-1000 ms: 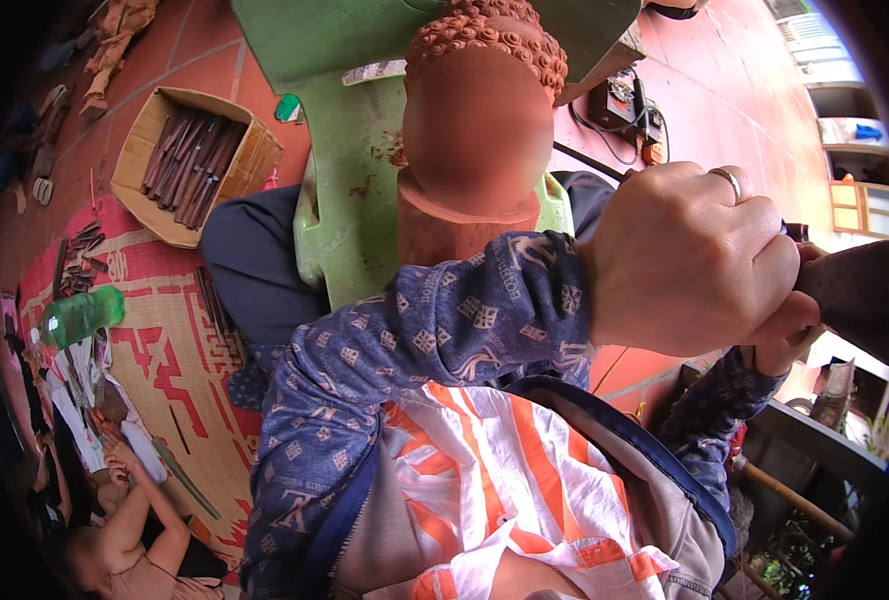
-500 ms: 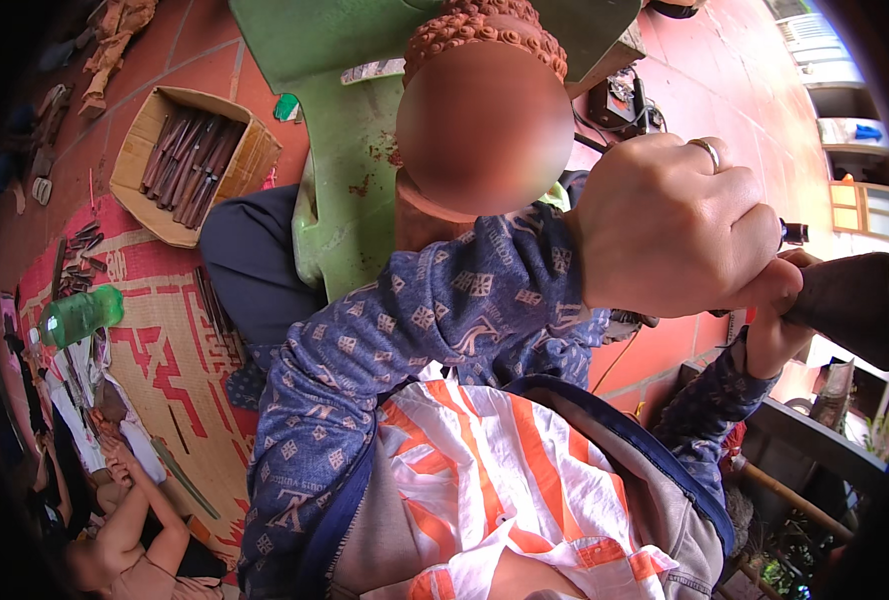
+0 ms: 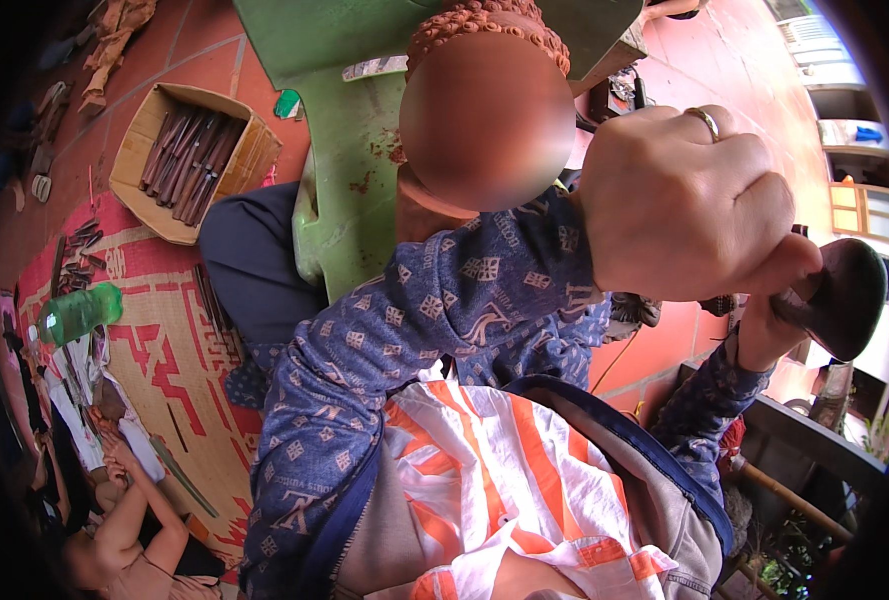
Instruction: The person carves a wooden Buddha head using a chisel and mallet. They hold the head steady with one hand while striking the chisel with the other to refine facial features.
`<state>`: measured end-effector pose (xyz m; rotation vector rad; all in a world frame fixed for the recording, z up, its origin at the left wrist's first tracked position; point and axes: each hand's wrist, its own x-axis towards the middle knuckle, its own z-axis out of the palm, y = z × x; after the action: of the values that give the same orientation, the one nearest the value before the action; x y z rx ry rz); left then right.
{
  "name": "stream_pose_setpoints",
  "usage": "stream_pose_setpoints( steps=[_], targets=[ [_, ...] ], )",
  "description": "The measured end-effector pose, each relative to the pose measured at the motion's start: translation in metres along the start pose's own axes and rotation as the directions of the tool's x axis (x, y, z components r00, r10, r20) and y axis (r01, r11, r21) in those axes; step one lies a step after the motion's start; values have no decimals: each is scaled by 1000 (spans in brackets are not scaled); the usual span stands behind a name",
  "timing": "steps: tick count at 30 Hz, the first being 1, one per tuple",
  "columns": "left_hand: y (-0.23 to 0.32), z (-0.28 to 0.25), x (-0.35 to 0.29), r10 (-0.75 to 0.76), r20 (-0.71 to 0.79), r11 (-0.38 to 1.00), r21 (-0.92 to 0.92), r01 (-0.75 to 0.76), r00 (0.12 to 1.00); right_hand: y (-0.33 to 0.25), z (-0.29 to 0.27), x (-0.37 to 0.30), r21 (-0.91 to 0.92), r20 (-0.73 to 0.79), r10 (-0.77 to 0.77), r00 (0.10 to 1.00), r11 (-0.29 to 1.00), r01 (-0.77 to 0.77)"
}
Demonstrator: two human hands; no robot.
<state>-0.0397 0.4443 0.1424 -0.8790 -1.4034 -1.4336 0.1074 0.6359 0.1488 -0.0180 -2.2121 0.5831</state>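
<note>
My left arm reaches across to the right, and my left hand (image 3: pixel 680 200), with a ring on one finger, is closed in a fist. What it grips is hidden by the hand itself. Behind it, my right hand (image 3: pixel 768 335) is mostly covered; only its lower part and wrist show. A dark, smooth object with a rounded end (image 3: pixel 850 295) sticks out beside both hands; its kind and which hand holds it are unclear. Left of my fist stands a reddish-brown carved head (image 3: pixel 485 120) with knobbly curls, in front of a green plastic chair (image 3: pixel 350 215).
A cardboard box (image 3: pixel 255 165) holding several dark-handled tools stands left on red tiles. A patterned mat (image 3: pixel 180 400) carries loose tools and a green bottle (image 3: pixel 82 313). At lower left sits another person (image 3: pixel 150 520), hands together. A dark railing (image 3: pixel 815 440) runs along the right.
My left hand has moved slightly up and right. The dark object has turned, now showing its rounded end. My right hand has shifted little, and the carved head stays in place.
</note>
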Motion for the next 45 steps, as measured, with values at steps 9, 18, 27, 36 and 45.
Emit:
stream_pose_setpoints(
  steps=[9,18,27,36,45],
  targets=[
    [-5,1,3,17,-92,999,-35,-20,996,6,-2,4,34,-51,8,999,999,-7],
    [-4,2,4,10,-125,997,-79,-20,992,-2,-7,6,47,-46,69,997,997,-67],
    [-2,-7,6,1,-107,994,-111,-13,994,-5,-9,8,93,3,71,997,993,-71],
    [-8,5,6,38,-221,996,-73,-56,974,-4,-4,22,-65,-20,-64,998,996,63],
    [-4,8,10,-121,-269,991,-87,101,956,-9,0,36,-125,0,-66,998,990,65]
  ],
)
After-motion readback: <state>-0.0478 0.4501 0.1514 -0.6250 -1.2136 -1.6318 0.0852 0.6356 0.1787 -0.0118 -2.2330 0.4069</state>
